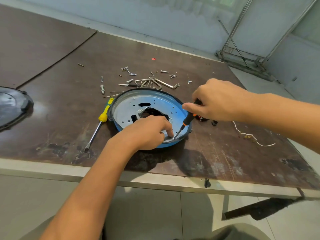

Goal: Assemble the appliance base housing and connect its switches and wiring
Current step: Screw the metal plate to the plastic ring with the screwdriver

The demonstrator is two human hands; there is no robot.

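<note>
The round base housing [152,103], blue-rimmed with a perforated silver metal plate and a dark opening in its middle, lies on the brown table [60,104]. My right hand [218,99] grips a black-and-orange screwdriver [187,119], its tip down at the plate's near edge. My left hand [147,131] rests on the near part of the plate, with its fingertips curled down right beside the screwdriver tip. Whether they pinch a screw there is hidden.
A yellow-handled flat screwdriver [99,122] lies left of the housing. Behind it are several loose screws [129,71] and hex keys [155,83]. A black round cover [12,106] sits at the far left. White wire [251,135] and small dark parts [207,120] lie to the right.
</note>
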